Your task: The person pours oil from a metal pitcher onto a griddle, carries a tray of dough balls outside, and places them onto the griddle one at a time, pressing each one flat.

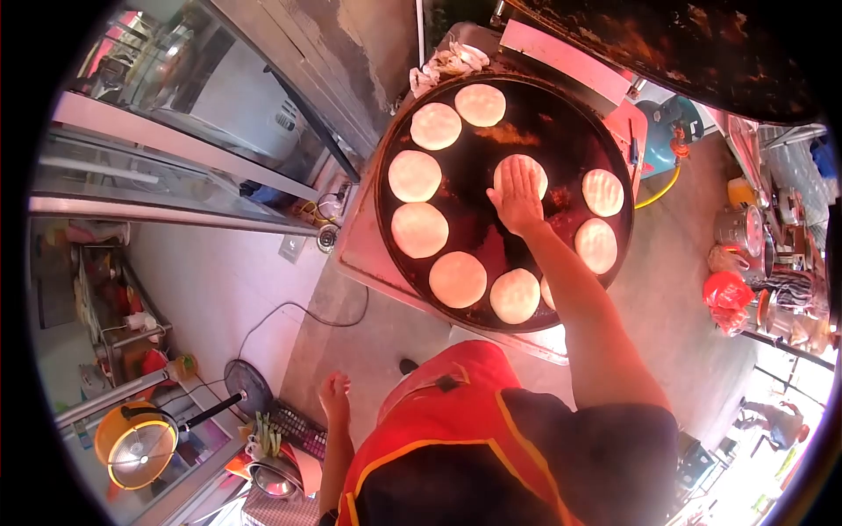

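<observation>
1. On the dark griddle [548,123], which rests on a pink surface [360,256], the right hand [517,200] lies palm-down on the centre dough round [523,163], just inside the ring of other dough rounds [419,230] set along the rim.
2. Step in hand, by judgement: pressing or flattening the centre dough round against the griddle. The rounds in the ring look pale on top, so cooking appears to be at an early stage.
3. Right hand state: open and flat, fingers together and pointing toward the far rim, gripping nothing. Only the far edge of the round shows beyond the fingertips.
4. Right arm pose: extended nearly straight from the shoulder, forearm passing over the near rim and partly covering one round there.
5. Left hand [334,394] state: open, fingers loosely spread, holding nothing. It hangs low beside the red apron [456,412], well apart from the griddle, above a metal bowl [276,478].
6. Next move, by judgement: it calls for even, brief palm pressure, then a straight lift clear of the griddle, keeping the forearm off the near rounds.
7. A crumpled cloth [447,63] lies at the far rim.
</observation>
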`<state>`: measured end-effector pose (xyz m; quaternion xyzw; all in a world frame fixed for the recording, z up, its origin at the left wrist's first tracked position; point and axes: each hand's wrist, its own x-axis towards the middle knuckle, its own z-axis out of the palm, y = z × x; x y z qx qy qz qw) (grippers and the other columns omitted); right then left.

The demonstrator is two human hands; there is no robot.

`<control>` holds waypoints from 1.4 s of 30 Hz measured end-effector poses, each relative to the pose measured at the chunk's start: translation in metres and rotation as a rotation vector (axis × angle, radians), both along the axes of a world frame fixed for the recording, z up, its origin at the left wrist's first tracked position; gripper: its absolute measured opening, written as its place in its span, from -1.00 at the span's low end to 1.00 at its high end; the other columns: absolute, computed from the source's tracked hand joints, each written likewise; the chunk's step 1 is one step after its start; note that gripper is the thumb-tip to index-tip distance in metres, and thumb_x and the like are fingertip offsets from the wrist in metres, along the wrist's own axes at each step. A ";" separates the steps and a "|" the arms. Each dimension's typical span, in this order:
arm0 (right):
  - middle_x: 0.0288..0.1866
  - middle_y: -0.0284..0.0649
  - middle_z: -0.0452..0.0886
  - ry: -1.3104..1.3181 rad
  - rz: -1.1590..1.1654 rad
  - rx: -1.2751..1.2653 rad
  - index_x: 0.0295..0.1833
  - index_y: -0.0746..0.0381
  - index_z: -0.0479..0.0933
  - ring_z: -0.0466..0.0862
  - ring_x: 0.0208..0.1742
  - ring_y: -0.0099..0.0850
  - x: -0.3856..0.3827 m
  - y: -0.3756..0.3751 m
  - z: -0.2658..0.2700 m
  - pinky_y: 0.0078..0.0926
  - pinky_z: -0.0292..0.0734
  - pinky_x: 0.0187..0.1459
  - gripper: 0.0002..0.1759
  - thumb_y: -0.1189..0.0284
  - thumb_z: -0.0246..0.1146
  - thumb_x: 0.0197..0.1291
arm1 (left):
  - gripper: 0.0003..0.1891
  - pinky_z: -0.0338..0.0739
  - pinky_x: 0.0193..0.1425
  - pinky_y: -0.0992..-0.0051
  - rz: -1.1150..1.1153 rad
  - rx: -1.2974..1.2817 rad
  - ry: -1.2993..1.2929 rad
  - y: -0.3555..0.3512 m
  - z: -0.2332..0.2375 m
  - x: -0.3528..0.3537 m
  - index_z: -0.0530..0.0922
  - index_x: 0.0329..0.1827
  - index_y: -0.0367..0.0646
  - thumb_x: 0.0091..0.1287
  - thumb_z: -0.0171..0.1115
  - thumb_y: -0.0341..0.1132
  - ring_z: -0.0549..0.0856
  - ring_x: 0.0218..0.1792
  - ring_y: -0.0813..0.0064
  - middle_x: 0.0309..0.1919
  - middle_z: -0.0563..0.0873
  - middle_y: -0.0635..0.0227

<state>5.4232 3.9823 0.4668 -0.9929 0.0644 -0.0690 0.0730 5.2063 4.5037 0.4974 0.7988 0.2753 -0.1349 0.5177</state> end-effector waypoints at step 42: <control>0.25 0.00 0.38 0.220 1.125 0.712 0.29 0.26 0.26 0.39 0.27 -0.10 -0.139 0.369 0.136 -0.25 0.35 0.21 -0.48 0.35 0.15 0.24 | -0.77 0.53 -0.15 0.42 0.223 0.256 0.053 0.077 0.012 -0.206 0.57 -0.11 -0.26 0.29 0.15 -0.29 0.68 -0.23 0.37 -0.26 0.70 0.15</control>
